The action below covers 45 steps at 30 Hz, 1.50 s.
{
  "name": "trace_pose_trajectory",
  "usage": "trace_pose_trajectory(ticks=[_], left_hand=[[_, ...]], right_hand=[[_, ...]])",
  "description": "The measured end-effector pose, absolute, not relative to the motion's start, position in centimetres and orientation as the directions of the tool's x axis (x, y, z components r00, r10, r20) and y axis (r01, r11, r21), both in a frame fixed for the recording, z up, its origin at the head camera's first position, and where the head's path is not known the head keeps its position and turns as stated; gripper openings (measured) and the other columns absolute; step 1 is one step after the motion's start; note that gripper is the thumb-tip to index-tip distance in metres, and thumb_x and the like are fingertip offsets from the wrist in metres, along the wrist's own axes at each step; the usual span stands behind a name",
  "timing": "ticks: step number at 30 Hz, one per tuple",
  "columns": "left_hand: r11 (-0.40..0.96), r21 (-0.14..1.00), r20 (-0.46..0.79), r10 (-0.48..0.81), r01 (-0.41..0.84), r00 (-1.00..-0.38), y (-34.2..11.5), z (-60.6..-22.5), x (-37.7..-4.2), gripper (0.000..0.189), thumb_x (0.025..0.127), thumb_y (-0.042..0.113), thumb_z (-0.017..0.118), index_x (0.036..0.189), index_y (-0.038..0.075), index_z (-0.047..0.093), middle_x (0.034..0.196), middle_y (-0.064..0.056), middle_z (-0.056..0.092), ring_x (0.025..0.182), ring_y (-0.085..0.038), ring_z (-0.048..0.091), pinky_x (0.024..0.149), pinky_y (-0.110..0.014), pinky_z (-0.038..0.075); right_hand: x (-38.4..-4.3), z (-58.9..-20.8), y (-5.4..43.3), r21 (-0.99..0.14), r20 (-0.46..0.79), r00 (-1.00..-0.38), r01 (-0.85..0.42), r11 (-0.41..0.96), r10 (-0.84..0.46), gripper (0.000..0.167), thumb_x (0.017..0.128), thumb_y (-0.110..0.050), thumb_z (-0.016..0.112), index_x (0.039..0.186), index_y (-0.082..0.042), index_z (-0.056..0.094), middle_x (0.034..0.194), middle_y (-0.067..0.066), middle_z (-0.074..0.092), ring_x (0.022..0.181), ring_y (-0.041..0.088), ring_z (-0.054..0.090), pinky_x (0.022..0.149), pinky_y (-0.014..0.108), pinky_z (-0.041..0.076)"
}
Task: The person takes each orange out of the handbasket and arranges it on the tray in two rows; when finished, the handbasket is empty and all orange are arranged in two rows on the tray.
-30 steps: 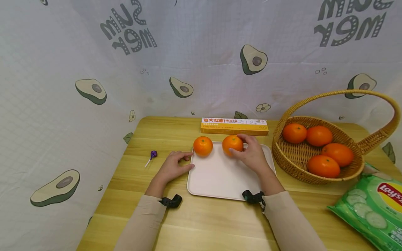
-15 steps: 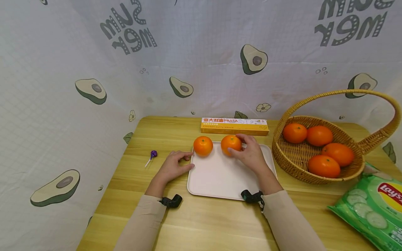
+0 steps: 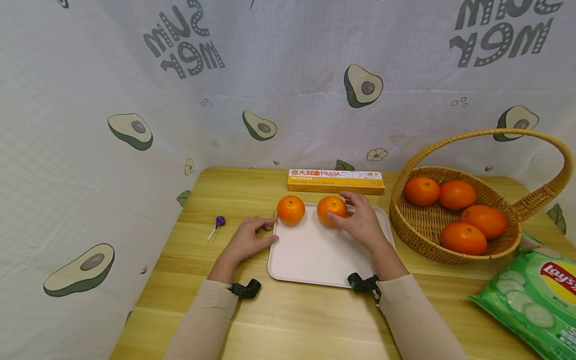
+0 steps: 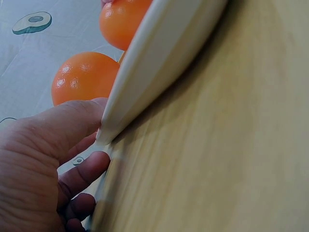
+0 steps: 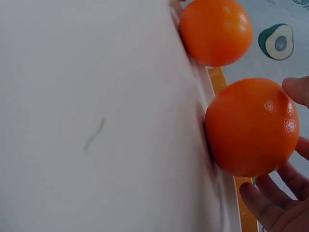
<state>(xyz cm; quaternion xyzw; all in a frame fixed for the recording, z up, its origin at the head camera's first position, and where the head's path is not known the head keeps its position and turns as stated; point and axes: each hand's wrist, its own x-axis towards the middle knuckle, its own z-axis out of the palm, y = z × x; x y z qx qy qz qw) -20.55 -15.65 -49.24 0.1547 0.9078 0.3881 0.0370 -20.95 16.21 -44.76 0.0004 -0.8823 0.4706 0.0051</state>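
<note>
My right hand holds an orange at the back of a white tray, thumb in front and fingers around its far right side. In the right wrist view this orange sits on the tray, with the thumb against it and the fingertips along its edge. A second orange rests at the tray's back left corner, apart from the first. My left hand lies at the tray's left edge. Its thumb and forefinger reach the rim in the left wrist view, close to the second orange.
Behind the tray lies a pasta box. A wicker basket with several oranges and a tall handle stands at right, beside a green chip bag. A purple lollipop lies to the left on the wooden table.
The orange in my right hand has shifted slightly left, then settled a touch nearer. My left hand and the second orange have stayed in place.
</note>
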Motion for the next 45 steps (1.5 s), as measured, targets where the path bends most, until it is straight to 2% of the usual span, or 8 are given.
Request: trace_pose_trajectory(ticks=[18,25,35,36,38,41,43,45], left_hand=[[0.653,0.717,0.049,0.304,0.245,-0.952,-15.7,-49.3,-20.5,0.044,0.087,0.032,0.081,0.129,0.022,0.071,0.105,0.006,0.068,0.099,-0.015,0.05,0.088,-0.034,0.042],[0.651,0.717,0.051,0.307,0.249,-0.95,-15.6,-49.4,-20.5,0.044,0.087,0.032,0.081,0.129,0.022,0.071,0.105,0.005,0.068,0.098,-0.016,0.05,0.088,-0.033,0.041],[0.654,0.716,0.047,0.303,0.244,-0.952,-15.7,-49.4,-20.5,0.044,0.088,0.031,0.08,0.13,0.022,0.071,0.107,0.005,0.068,0.1,-0.015,0.052,0.089,-0.034,0.042],[0.654,0.716,0.048,0.303,0.244,-0.952,-15.7,-49.3,-20.5,0.044,0.088,0.031,0.08,0.13,0.022,0.071,0.107,0.005,0.068,0.1,-0.015,0.052,0.089,-0.034,0.042],[0.656,0.714,0.048,0.303,0.244,-0.952,-15.7,-49.3,-20.4,0.044,0.088,0.032,0.08,0.129,0.022,0.071,0.106,0.005,0.068,0.1,-0.015,0.052,0.089,-0.034,0.042],[0.657,0.712,0.051,0.302,0.246,-0.952,-15.7,-49.4,-20.5,0.044,0.088,0.032,0.08,0.129,0.022,0.071,0.106,0.006,0.068,0.1,-0.015,0.051,0.089,-0.034,0.042],[0.657,0.711,0.053,0.303,0.249,-0.952,-15.7,-49.4,-20.5,0.044,0.088,0.032,0.08,0.13,0.022,0.071,0.105,0.006,0.067,0.1,-0.015,0.051,0.089,-0.034,0.042],[0.657,0.711,0.055,0.304,0.251,-0.951,-15.7,-49.4,-20.5,0.044,0.088,0.032,0.08,0.13,0.022,0.071,0.105,0.006,0.067,0.1,-0.015,0.051,0.089,-0.034,0.042]], right_hand=[[-19.3,-42.6,17.2,-0.82,0.086,-0.996,-0.075,0.568,-0.007,0.071,0.086,-0.027,0.083,0.146,-0.007,0.051,0.149,0.02,0.042,0.139,0.041,0.043,0.108,0.054,0.047],[-17.8,-40.7,18.6,-0.795,0.149,-0.989,-0.114,0.596,0.01,0.067,0.086,-0.02,0.083,0.145,-0.006,0.052,0.146,0.019,0.045,0.139,0.042,0.044,0.109,0.056,0.045],[-15.3,-38.4,21.9,-0.709,0.273,-0.958,-0.137,0.692,0.09,0.07,0.085,-0.024,0.085,0.145,-0.006,0.054,0.141,0.022,0.048,0.122,0.045,0.054,0.101,0.061,0.048],[-15.1,-38.2,22.4,-0.695,0.285,-0.953,-0.135,0.706,0.099,0.07,0.084,-0.024,0.085,0.145,-0.007,0.054,0.14,0.022,0.049,0.12,0.044,0.056,0.101,0.056,0.05],[-14.7,-37.9,23.4,-0.675,0.311,-0.943,-0.133,0.726,0.116,0.07,0.084,-0.024,0.086,0.144,-0.007,0.055,0.139,0.022,0.05,0.116,0.044,0.058,0.101,0.034,0.053],[-14.3,-37.7,24.9,-0.66,0.34,-0.928,-0.121,0.742,0.151,0.07,0.083,-0.023,0.087,0.143,-0.006,0.056,0.138,0.024,0.051,0.115,0.046,0.06,0.091,0.004,0.041],[-14.1,-37.7,25.9,-0.648,0.345,-0.923,-0.1,0.755,0.173,0.071,0.082,-0.023,0.087,0.143,-0.005,0.055,0.139,0.025,0.05,0.113,0.048,0.061,0.08,-0.002,0.032],[-13.8,-37.6,26.7,-0.637,0.332,-0.923,-0.07,0.768,0.192,0.073,0.083,-0.026,0.086,0.145,-0.006,0.054,0.142,0.027,0.048,0.114,0.05,0.06,0.077,0.0,0.032]])
